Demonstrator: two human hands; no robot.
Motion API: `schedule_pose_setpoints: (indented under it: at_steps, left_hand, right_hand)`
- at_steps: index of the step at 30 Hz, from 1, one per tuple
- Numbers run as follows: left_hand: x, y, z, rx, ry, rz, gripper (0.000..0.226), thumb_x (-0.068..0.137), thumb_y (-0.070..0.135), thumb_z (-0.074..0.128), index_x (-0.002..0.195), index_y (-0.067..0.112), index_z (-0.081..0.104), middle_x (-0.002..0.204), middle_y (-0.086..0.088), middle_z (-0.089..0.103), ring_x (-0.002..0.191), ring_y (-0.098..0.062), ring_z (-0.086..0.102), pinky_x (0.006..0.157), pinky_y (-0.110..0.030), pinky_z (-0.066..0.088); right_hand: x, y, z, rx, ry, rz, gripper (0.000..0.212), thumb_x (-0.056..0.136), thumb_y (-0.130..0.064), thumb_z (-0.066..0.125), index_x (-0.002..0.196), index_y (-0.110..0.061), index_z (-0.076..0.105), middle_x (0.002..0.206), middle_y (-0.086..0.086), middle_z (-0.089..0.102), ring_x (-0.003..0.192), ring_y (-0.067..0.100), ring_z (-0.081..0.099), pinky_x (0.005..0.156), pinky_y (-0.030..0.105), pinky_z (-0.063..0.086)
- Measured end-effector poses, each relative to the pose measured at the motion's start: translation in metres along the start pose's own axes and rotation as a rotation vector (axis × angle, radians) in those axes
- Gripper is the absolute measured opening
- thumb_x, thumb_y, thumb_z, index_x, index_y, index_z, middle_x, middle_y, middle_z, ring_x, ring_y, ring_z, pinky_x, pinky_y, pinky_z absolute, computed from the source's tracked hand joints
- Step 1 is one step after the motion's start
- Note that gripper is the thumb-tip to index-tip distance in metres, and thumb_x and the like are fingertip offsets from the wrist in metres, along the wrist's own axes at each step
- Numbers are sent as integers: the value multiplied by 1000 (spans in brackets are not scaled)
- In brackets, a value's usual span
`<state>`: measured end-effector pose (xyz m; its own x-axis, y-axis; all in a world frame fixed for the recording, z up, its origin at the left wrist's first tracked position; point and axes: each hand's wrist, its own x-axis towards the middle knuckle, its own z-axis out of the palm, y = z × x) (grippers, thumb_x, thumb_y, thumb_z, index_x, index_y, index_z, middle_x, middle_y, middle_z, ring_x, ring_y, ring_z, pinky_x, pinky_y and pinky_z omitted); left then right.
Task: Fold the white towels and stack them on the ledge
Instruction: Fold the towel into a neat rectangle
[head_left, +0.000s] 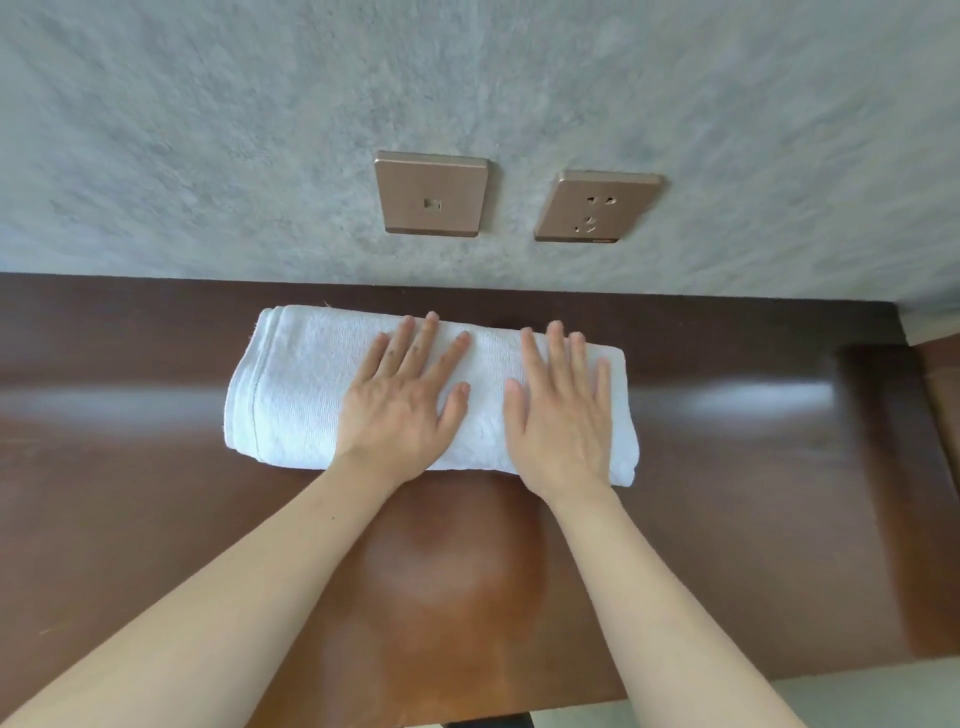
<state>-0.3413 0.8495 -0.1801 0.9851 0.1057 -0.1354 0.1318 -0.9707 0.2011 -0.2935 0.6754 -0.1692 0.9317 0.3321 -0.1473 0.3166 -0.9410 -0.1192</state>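
- The left hand (400, 400) is laid flat on the folded white towel (291, 384), fingers straight and spread, nothing gripped.
- The right hand (563, 410) is pressed flat on the same towel just beside it, fingers straight and nearly together.
- The towel is set lengthwise near the back edge of the dark brown counter (753, 415), close to the wall (208, 130), its layered edges shown at its left end.
- Two bronze plates are mounted on the wall above the back edge: a switch plate (431, 193) and a power socket (597, 207).
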Motion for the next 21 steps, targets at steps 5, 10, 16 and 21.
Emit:
schedule_pose_setpoints:
  at_steps: [5, 10, 16, 21]
  left_hand:
    - [-4, -30, 1, -10, 13, -74, 67, 96, 70, 11, 157, 42, 15, 167, 1, 12, 154, -21, 7, 125, -44, 3]
    - [-12, -62, -5, -67, 88, -372, 64, 92, 69, 25, 153, 46, 24, 167, 4, 15, 153, -21, 9, 120, -50, 13]
    - [-38, -80, -6, -693, 274, -880, 65, 86, 66, 54, 144, 41, 39, 143, 3, 50, 131, -24, 48, 100, -46, 44]
    - [-38, -86, -2, -792, 277, -1017, 57, 83, 70, 54, 107, 19, 55, 97, 4, 59, 95, -25, 58, 75, -37, 40]
  right_hand:
    - [0, 40, -2, -6, -34, -14, 64, 99, -48, 8, 160, -29, 18, 167, 5, 16, 153, 27, 14, 122, 47, 17]
    - [-9, 81, -11, 336, -140, 373, 55, 99, -46, 15, 153, -53, 5, 156, 2, 39, 134, 29, 47, 102, 50, 43]
    - [-5, 58, -15, 765, -93, 572, 52, 99, -54, 36, 140, -24, 47, 130, 3, 60, 117, 27, 55, 95, 41, 43]
    - [-7, 44, -9, 693, -44, 537, 51, 99, -54, 37, 127, -15, 54, 114, 10, 59, 110, 34, 57, 97, 49, 46]
